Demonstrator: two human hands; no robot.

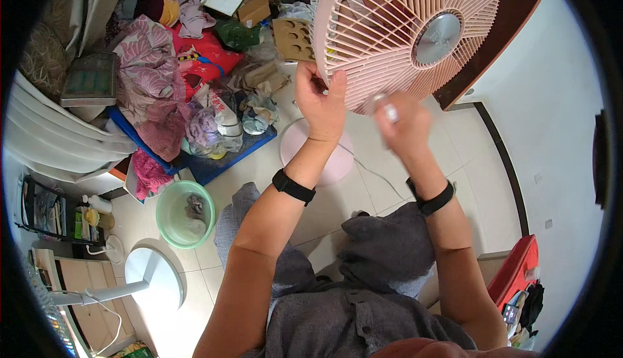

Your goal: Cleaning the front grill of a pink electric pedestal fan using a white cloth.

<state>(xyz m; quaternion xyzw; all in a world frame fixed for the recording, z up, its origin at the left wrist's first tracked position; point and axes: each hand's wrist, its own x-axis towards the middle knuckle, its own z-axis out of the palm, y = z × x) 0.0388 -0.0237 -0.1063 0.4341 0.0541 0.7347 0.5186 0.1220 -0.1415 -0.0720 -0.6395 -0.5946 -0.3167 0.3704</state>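
Note:
A pink fan's front grille (375, 32) with a silver round centre (438, 38) fills the upper right of the head view. My left hand (322, 97) grips the rim at the grille's lower left, thumb in front. Blurred, my right hand (404, 122) is just below the grille's lower edge with its fingers bent around a small shiny, whitish object (391, 112), whose kind I cannot tell. The fan's round pink base (316, 151) rests on the tiled floor behind my left forearm. A thin grey cable (372, 173) runs from beside the base across the tiles.
Clothes (151, 70), plastic bags (214, 124) and a cardboard box (254, 9) are heaped at the upper left. A green basin (185, 214) stands on the floor left of my legs, near a white round stand base (155, 280). A red-covered item (513, 273) stands at the right.

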